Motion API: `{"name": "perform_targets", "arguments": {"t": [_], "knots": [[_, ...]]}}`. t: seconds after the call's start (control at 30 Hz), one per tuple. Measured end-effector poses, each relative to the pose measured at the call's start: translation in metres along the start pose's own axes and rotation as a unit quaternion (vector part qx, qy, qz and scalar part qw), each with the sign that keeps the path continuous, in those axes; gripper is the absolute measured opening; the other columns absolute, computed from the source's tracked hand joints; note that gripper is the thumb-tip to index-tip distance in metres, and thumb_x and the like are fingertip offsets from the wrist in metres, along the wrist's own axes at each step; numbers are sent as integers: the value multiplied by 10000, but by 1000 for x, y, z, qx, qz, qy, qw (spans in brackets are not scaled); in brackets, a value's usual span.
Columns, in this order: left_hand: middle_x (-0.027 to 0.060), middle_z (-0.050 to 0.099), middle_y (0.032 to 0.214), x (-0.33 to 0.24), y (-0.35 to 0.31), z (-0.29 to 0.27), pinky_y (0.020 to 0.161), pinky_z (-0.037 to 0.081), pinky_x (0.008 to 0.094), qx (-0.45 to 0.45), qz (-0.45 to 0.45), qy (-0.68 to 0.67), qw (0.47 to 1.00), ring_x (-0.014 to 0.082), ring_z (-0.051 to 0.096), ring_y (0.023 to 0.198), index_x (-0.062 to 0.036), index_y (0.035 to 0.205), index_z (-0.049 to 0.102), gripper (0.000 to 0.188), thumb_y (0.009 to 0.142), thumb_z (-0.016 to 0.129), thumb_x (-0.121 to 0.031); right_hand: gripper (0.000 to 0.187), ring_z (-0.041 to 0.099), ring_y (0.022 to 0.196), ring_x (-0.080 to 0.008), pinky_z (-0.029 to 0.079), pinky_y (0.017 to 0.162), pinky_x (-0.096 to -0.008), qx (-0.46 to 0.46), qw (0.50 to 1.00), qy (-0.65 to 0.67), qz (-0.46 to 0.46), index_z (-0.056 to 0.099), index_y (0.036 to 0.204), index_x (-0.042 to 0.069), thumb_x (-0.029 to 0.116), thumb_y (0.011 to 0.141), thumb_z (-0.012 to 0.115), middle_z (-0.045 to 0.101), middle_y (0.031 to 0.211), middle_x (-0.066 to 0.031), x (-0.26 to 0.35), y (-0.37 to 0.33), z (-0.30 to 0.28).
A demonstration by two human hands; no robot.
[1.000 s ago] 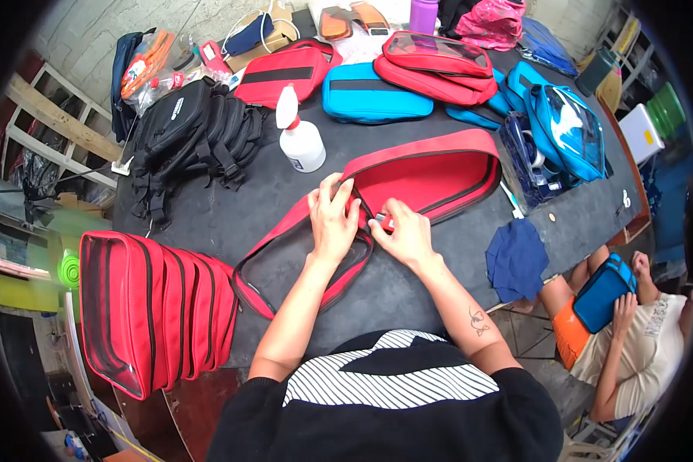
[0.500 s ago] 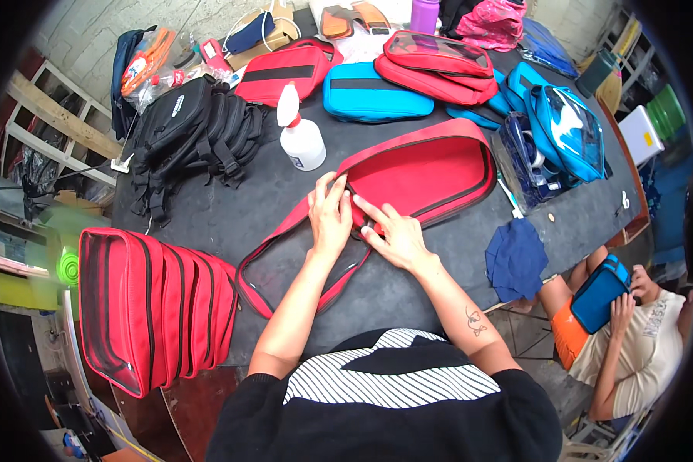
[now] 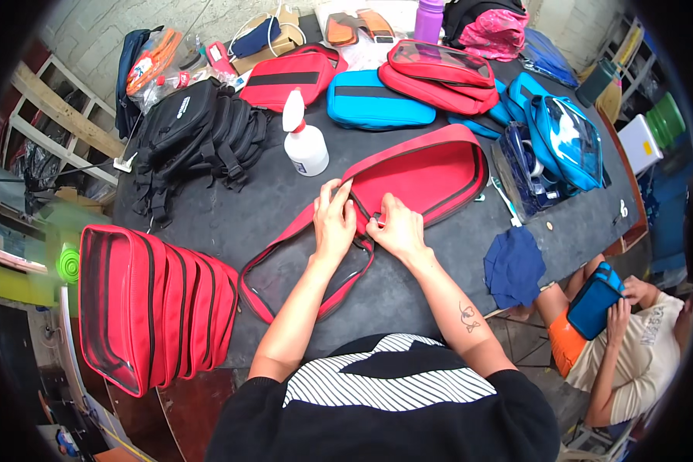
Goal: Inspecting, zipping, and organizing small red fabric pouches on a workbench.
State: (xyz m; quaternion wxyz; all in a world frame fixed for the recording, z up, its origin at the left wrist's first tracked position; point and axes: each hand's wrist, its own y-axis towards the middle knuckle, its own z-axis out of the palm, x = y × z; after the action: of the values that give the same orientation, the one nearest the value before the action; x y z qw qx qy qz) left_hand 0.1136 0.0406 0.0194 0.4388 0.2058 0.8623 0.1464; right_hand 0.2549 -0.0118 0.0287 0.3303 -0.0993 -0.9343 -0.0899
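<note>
Now, at the near-left corner of the open red fabric case (image 3: pixel 396 179), the right hand (image 3: pixel 399 229) has been drawn in: the forefinger, stretched toward the left hand a half second ago, has been folded back, and the fingers are curled into a narrow pinch. A small greyish piece (image 3: pixel 376 219) is just glimpsed at the thumb tip, seemingly held there; whether it is a zip pull cannot be told. By that change, it is judged, pointing or smoothing has been given over to gripping, and the work is being kept to this one corner. Meanwhile the left hand (image 3: pixel 335 227) has been left in place, its fingers close together over the case's corner; whether the rim is clamped or merely steadied cannot be told.

As for position, the hollow of the case is spread from twelve to two o'clock of the right hand, its near corner touched by both hands. At seven o'clock of the left hand, partly covered by the forearm, the clear-windowed, red-bordered flap (image 3: pixel 291 271) is laid out on the black tabletop (image 3: pixel 439 266). Farther off, a white spray bottle (image 3: pixel 306 151) is stood at eleven o'clock, and a row of red clear-fronted cases (image 3: pixel 195 312) is lined up at eight.
</note>
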Motion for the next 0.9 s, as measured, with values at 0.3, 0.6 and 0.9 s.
{"name": "perform_targets", "arguments": {"t": [0.3,0.6,0.9], "knots": [[163,524,1241,-4,1,-3,905,466,447,14,5,-19,1000,376,557,1044,-56,1224,596,401,826,565,-18,286,639,726,-335,498,648,-429,4,999,41,-11,480,815,32,196,726,697,616,788,-149,2,2,-4],[149,623,1050,-9,21,-12,847,429,412,48,9,39,998,308,609,921,-115,1319,551,605,738,648,25,392,657,778,-291,520,659,-417,-85,994,45,-53,510,949,58,221,719,783,625,894,-102,-7,-8,-4],[111,618,818,-23,35,-15,669,468,390,64,-36,-17,997,266,607,689,-60,914,645,220,704,697,-20,399,664,869,-295,522,737,-398,-25,994,106,20,535,1016,76,184,727,788,661,932,-105,-21,-4,-12]]}}
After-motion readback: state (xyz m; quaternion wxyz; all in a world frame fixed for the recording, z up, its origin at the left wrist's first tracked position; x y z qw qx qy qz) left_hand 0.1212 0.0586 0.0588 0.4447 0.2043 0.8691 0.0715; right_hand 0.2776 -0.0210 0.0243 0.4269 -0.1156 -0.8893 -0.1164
